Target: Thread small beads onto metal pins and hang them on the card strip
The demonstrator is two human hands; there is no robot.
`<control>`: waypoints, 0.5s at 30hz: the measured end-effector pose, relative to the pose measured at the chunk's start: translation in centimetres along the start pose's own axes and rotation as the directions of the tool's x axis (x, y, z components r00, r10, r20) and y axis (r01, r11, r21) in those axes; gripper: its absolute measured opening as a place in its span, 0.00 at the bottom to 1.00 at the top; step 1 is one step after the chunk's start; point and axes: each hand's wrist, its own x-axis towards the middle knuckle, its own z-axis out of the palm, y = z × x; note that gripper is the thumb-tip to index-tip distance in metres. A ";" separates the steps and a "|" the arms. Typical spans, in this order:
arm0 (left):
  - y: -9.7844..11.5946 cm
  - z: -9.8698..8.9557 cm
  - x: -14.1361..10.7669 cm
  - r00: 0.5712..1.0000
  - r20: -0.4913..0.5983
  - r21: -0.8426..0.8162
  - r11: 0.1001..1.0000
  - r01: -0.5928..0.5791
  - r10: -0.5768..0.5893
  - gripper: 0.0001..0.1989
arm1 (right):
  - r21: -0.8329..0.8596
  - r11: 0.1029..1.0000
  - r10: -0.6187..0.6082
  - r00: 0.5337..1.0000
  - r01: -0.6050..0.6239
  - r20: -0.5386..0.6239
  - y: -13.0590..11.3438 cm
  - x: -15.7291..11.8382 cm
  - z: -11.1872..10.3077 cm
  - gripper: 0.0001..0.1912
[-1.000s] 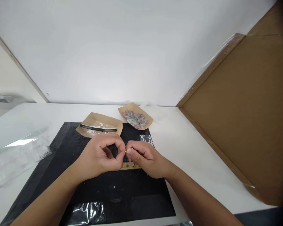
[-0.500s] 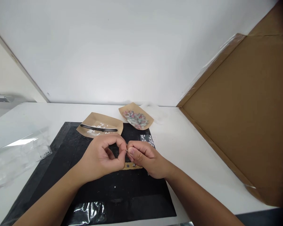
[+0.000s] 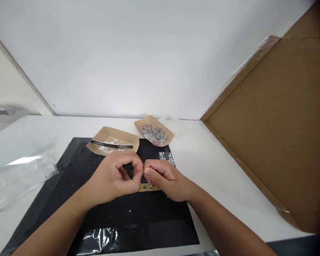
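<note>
Thumb and forefinger of my left hand (image 3: 122, 174) are pinched together, their tips meeting those of my right hand (image 3: 164, 179), which is closed in a pinch as well. Between the fingertips is a tiny shiny piece (image 3: 143, 172), too small to name. Just below the hands lies a tan strip (image 3: 147, 187) with a dark round spot and a small shiny metallic piece (image 3: 152, 186) on it; my hands hide part of the strip. Behind the right hand, a clear sheet with small white pieces (image 3: 167, 157) lies partly on the black mat (image 3: 138, 220).
A cardboard tray (image 3: 102, 133) holds white bits, with a dark curved tool (image 3: 112, 145) across it. Another tray (image 3: 142, 121) holds small colourful packets. Clear plastic bags (image 3: 24, 177) lie at left. A large cardboard panel (image 3: 277, 124) stands at right, and a white wall is behind.
Almost nothing differs. Both hands keep the same pinch at the same spot, and the view has shifted very slightly.
</note>
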 end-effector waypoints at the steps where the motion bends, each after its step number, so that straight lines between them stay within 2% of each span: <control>1: 0.0 0.0 0.0 1.000 0.000 -0.003 1.000 -0.001 0.001 0.05 | -0.002 1.000 -0.002 1.000 0.002 0.002 0.0 0.0 0.0 0.19; 15: 0.1 0.3 0.0 0.998 -0.042 -0.031 0.999 0.044 -0.045 0.04 | 0.057 0.998 0.016 1.000 -0.016 0.003 0.2 0.0 0.1 0.20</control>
